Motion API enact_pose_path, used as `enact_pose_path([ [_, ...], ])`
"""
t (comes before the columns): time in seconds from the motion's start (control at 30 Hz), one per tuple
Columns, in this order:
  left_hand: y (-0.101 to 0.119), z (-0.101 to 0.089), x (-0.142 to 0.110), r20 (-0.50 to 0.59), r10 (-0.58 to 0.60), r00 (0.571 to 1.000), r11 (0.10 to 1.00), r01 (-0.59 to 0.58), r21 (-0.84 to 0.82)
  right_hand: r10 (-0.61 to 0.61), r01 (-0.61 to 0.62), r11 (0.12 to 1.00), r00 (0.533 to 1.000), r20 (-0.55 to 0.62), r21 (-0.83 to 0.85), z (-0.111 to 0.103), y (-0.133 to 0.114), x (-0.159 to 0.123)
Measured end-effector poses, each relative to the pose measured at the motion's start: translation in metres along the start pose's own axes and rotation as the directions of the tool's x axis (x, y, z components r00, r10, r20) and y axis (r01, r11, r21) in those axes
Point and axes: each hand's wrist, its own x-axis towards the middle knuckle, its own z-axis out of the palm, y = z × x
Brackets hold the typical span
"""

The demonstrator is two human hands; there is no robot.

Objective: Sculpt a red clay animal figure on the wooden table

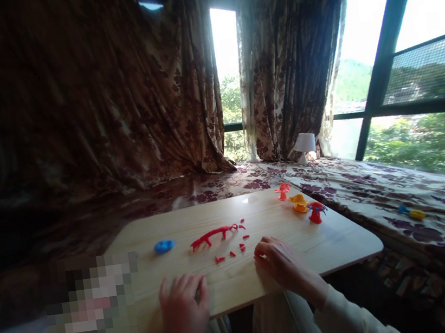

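My left hand (pixel 183 309) rests flat on the near edge of a light wooden board (pixel 197 224), fingers spread, holding nothing. My right hand (pixel 281 263) lies on the board to its right with the fingers curled inward; what they hold, if anything, is hidden. Just beyond both hands lie a long red clay strip (pixel 212 235) and several small red clay bits (pixel 233 249). A blue clay lump (pixel 163 246) sits left of the strip. At the board's far right corner stand three small clay figures: red (pixel 282 191), orange (pixel 299 202), and red-and-blue (pixel 315 212).
The board lies over a floral-patterned bed cover (pixel 372 185). A white lamp (pixel 304 146) stands by the curtains (pixel 124 103) at the window. A blue and yellow clay piece (pixel 412 212) lies on the cover at right. A blurred patch covers the board's near left corner.
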Motion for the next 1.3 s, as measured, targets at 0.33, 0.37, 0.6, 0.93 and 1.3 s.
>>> enact_pose_path([
  [0.33, -0.002, 0.004, -0.002, -0.034, -0.001, 0.999, 0.999, -0.001, -0.053, -0.009, 0.01, 0.999, 1.0, -0.015, 0.053, 0.0, 0.009, 0.048],
  [0.37, -0.002, 0.004, -0.002, -0.033, -0.001, 0.999, 0.999, -0.001, -0.054, 0.009, -0.009, 0.999, 1.0, -0.013, 0.052, -0.001, 0.016, 0.056],
  [0.6, -0.005, 0.007, -0.002, -0.046, 0.008, 0.999, 1.0, -0.009, -0.03, 0.116, -0.121, 0.987, 0.992, 0.053, 0.107, 0.014, 0.041, 0.115],
  [0.93, -0.006, 0.005, -0.003, -0.046, 0.036, 0.998, 0.999, -0.038, -0.035, 0.169, -0.22, 0.892, 0.972, 0.161, 0.395, 0.007, 0.052, 0.103],
  [1.3, -0.016, 0.014, -0.003, -0.057, 0.059, 0.997, 0.998, -0.058, 0.018, 0.247, -0.034, 0.588, 0.959, -0.139, 0.808, 0.038, 0.048, 0.021],
])
